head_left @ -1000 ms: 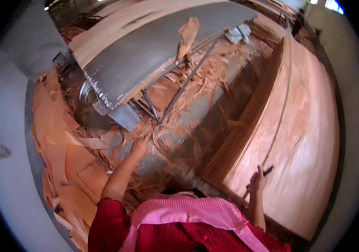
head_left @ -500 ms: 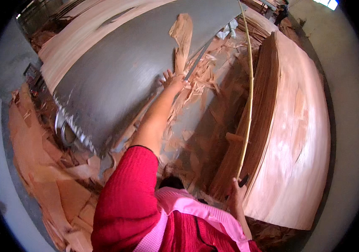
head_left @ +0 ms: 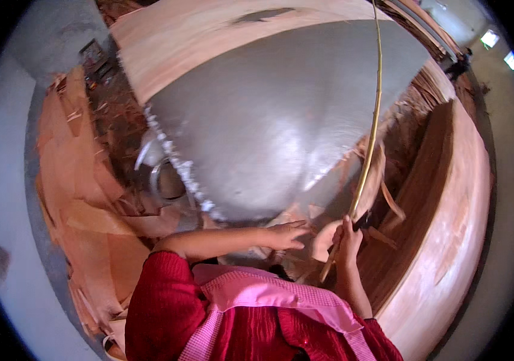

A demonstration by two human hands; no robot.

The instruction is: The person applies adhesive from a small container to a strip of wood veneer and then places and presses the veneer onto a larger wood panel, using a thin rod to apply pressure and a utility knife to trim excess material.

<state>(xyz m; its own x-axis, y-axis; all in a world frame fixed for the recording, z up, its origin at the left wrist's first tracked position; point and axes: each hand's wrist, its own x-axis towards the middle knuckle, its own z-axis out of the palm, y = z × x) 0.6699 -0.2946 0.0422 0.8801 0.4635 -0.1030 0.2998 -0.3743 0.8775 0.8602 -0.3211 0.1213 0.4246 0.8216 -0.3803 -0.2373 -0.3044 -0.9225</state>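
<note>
My left hand (head_left: 286, 236) is open, fingers spread, just below the near corner of a large grey flat board (head_left: 275, 126) with a flaky white edge. Pale veneer (head_left: 167, 42) lies along the board's far part. My right hand (head_left: 347, 237) is closed on a long, thin bamboo-like stick (head_left: 375, 114), which reaches up across the board's right side. A dark object (head_left: 362, 219) sticks out beside that hand; I cannot make out what it is. A torn tan veneer strip (head_left: 376, 180) hangs beside the stick.
A tall stack of veneer sheets (head_left: 452, 186) stands along the right. Torn veneer scraps (head_left: 82, 228) are heaped at the left beside a wall (head_left: 4, 180). A round metal object (head_left: 167, 180) sits under the board's left edge. A dark-clothed person (head_left: 458, 65) is at the far right.
My left hand reached up to the board's edge, then came back down and rightward. The grey board now fills the middle of the view. The veneer stack appears farther right.
</note>
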